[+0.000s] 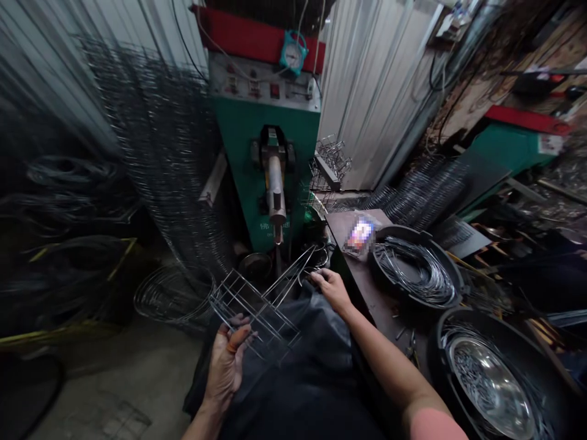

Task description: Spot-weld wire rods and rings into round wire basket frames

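- Left hand (pixel 228 360): thumb and fingers gripping the near side of the wire frame (pixel 265 299).
- Wire frame: extends ahead and rightward from that hand.
- Right hand (pixel 331 291): fingertips pinching a curved wire (pixel 299 280).

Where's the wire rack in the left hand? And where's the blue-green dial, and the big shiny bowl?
Wire rack (pixel 259 308): head view, on the wires near its middle.
Blue-green dial (pixel 293 56): head view, on its round face.
Shiny bowl (pixel 512 391): head view, on its bare inside wall.
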Available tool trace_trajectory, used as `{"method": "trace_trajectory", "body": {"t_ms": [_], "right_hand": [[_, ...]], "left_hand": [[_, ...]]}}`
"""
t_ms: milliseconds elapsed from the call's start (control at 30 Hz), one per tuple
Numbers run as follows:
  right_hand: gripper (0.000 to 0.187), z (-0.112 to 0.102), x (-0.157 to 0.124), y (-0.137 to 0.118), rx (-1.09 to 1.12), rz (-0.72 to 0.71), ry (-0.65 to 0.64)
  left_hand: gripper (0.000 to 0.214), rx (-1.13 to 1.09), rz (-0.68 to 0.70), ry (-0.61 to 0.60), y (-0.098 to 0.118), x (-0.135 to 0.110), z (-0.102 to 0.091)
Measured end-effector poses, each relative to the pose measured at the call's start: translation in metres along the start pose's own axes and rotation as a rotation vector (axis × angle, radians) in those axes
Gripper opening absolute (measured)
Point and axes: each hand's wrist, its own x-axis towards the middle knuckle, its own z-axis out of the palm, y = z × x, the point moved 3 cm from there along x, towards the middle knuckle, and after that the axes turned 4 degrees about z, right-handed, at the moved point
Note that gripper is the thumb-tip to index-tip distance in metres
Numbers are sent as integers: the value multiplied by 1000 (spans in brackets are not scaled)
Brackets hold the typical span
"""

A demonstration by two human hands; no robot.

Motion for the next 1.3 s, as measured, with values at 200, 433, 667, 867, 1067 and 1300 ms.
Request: {"method": "trace_trajectory", "body": {"t_ms": [200,433,667,867,1067,1300], "right_hand": [[34,45,17,-2,274,11,-59],[33,58,29,-2,388,55,-36],[32,70,46,-1,479,69,-42],[29,80,57,3,544,112,-13],[29,87,68,1,532,132,-24],[30,91,82,-3,544,134,-13]], "left_hand": [[35,-21,21,43,-2,3,-9],[39,-20,-4,69,0,14,-6],[35,-6,-42,77,0,29,-4],[35,-4,-55,92,-4,39,-6],[36,5,-46,142,1,48,-4],[39,-7,-59,153,8,60,1]]}}
